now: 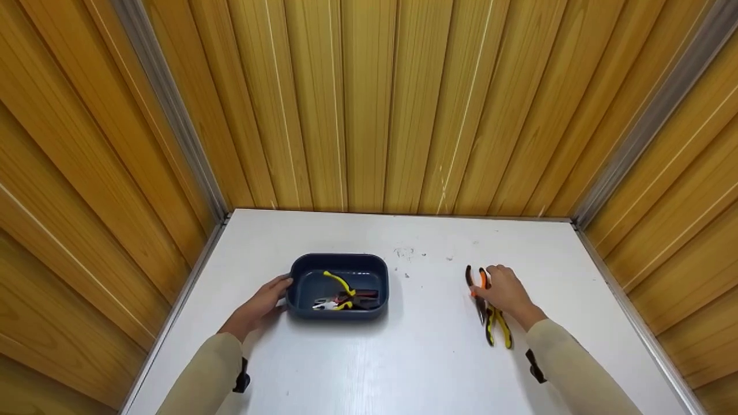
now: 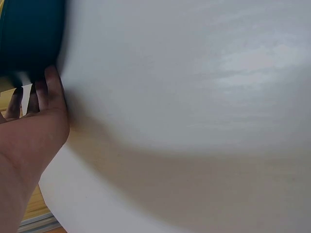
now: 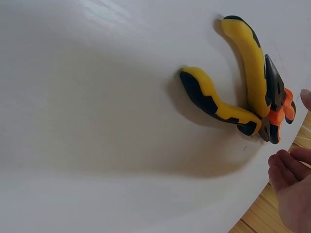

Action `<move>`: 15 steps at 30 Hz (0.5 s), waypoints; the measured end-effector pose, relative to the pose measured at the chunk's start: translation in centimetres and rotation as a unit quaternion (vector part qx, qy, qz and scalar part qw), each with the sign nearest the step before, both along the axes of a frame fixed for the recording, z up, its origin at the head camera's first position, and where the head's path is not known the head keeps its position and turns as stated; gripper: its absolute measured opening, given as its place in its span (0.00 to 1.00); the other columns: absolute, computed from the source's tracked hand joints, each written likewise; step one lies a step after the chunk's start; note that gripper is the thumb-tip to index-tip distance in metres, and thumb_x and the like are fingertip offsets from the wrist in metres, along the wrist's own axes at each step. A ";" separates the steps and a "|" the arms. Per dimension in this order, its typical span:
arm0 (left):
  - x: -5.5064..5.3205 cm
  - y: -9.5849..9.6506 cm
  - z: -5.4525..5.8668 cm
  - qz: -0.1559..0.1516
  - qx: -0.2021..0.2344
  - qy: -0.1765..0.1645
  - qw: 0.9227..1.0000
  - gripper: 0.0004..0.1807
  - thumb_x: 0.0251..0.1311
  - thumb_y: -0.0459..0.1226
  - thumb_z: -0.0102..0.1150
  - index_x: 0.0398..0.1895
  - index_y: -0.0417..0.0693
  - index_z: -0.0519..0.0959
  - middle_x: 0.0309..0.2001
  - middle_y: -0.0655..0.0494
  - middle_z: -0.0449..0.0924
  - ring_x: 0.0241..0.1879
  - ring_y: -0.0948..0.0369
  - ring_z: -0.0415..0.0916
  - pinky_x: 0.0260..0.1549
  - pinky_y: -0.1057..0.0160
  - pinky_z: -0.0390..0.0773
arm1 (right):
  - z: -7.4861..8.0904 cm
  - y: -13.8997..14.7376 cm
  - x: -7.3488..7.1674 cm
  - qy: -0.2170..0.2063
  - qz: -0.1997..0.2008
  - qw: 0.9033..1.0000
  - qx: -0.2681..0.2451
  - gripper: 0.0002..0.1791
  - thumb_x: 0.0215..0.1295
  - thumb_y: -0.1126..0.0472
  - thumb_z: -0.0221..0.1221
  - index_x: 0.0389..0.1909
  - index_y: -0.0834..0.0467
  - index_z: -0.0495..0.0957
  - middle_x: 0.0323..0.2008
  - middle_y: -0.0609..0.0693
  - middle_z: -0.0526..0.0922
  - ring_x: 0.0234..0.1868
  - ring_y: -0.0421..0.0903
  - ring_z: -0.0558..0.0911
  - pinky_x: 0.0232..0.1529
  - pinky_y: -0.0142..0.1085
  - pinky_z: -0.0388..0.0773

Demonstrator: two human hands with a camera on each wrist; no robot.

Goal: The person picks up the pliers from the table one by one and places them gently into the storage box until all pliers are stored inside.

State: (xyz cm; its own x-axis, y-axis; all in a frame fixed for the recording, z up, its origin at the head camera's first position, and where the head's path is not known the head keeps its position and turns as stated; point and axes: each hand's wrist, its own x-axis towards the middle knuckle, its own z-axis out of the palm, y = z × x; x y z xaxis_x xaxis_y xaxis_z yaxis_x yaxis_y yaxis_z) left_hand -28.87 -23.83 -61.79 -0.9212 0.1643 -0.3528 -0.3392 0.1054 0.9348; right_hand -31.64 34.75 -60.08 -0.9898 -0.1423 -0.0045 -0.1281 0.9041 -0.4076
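My left hand (image 1: 266,302) is at the left end of a dark blue rectangular box (image 1: 338,315), fingertips on its rim. In the left wrist view its fairly straight fingers (image 2: 56,90) touch the box's end wall. Inside the box lie pliers with yellow-and-black handles (image 1: 341,282) and other tools overlapping them. My right hand (image 1: 507,293) is over two pliers on the table, thumb and fingers apart. One has orange-and-black handles (image 3: 276,116), partly hidden by the hand in the head view; the other has yellow-and-black handles (image 3: 253,65), spread apart.
Everything stands on a white table (image 1: 415,363) with small dark scuffs near its middle. Wood-patterned panels (image 1: 369,109) rise behind it and on both sides, with grey metal rails (image 1: 173,104) at the corners.
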 end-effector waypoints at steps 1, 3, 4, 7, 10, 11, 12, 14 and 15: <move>0.0 0.0 0.0 0.001 -0.001 -0.001 1.000 0.35 0.84 0.47 0.46 0.84 0.40 0.55 0.82 0.34 0.54 0.82 0.39 0.49 0.77 0.38 0.58 | -0.1 0.1 0.0 -0.001 0.000 1.000 0.001 0.39 0.70 0.49 0.70 0.64 0.78 0.72 0.56 0.73 0.78 0.57 0.68 0.77 0.56 0.59 0.78; -0.1 0.0 0.0 0.003 -0.001 -0.003 1.000 0.34 0.84 0.47 0.46 0.84 0.40 0.56 0.82 0.35 0.54 0.82 0.39 0.48 0.77 0.38 0.57 | -0.3 0.2 0.0 -0.001 0.000 1.000 0.003 0.34 0.70 0.49 0.70 0.58 0.76 0.76 0.47 0.66 0.80 0.48 0.61 0.77 0.46 0.52 0.78; -0.1 0.0 -0.1 0.002 -0.002 -0.002 1.000 0.34 0.84 0.47 0.46 0.83 0.40 0.56 0.82 0.34 0.54 0.82 0.39 0.49 0.77 0.38 0.57 | -0.4 0.2 0.0 -0.002 0.000 1.000 0.004 0.32 0.69 0.48 0.71 0.54 0.74 0.77 0.43 0.63 0.80 0.45 0.58 0.76 0.41 0.49 0.76; -0.1 0.1 0.0 0.007 -0.002 -0.001 1.000 0.34 0.84 0.47 0.47 0.83 0.40 0.57 0.81 0.35 0.56 0.82 0.39 0.50 0.77 0.38 0.58 | -0.6 0.2 -0.2 -0.007 0.002 1.000 0.007 0.25 0.69 0.48 0.70 0.44 0.68 0.79 0.36 0.56 0.77 0.39 0.54 0.74 0.35 0.44 0.71; -0.1 0.1 -0.1 0.008 -0.009 0.000 1.000 0.34 0.84 0.48 0.47 0.83 0.40 0.57 0.81 0.35 0.56 0.82 0.39 0.50 0.76 0.39 0.60 | -0.7 0.1 -0.3 -0.007 0.003 1.000 0.009 0.22 0.69 0.49 0.70 0.40 0.66 0.78 0.34 0.55 0.77 0.37 0.53 0.74 0.34 0.43 0.72; -0.1 0.1 -0.1 0.009 -0.009 0.000 1.000 0.34 0.83 0.48 0.47 0.83 0.41 0.58 0.81 0.35 0.56 0.82 0.39 0.50 0.76 0.39 0.60 | -0.7 0.0 -0.3 -0.007 0.003 1.000 0.009 0.22 0.69 0.49 0.70 0.39 0.65 0.78 0.34 0.55 0.77 0.37 0.53 0.74 0.34 0.43 0.72; -0.1 0.1 -0.1 0.008 -0.011 -0.001 1.000 0.34 0.83 0.48 0.47 0.83 0.41 0.57 0.81 0.35 0.56 0.82 0.39 0.50 0.76 0.39 0.61 | -0.8 0.0 -0.3 -0.005 0.002 1.000 0.010 0.21 0.69 0.49 0.70 0.39 0.65 0.78 0.34 0.55 0.77 0.37 0.53 0.74 0.34 0.43 0.73; -0.1 0.1 -0.1 0.007 -0.014 -0.002 1.000 0.35 0.83 0.48 0.47 0.84 0.41 0.56 0.82 0.35 0.55 0.82 0.39 0.50 0.76 0.40 0.61 | -0.9 -0.2 -0.3 -0.002 -0.001 1.000 0.012 0.20 0.69 0.50 0.70 0.38 0.65 0.78 0.33 0.55 0.77 0.36 0.52 0.74 0.33 0.42 0.73; -0.1 0.0 -0.1 0.007 -0.015 -0.003 1.000 0.35 0.83 0.48 0.47 0.84 0.41 0.56 0.82 0.35 0.55 0.82 0.39 0.50 0.76 0.40 0.61 | -1.0 -0.2 -0.2 0.000 -0.003 1.000 0.012 0.20 0.68 0.50 0.70 0.37 0.64 0.77 0.32 0.54 0.76 0.35 0.52 0.74 0.33 0.42 0.72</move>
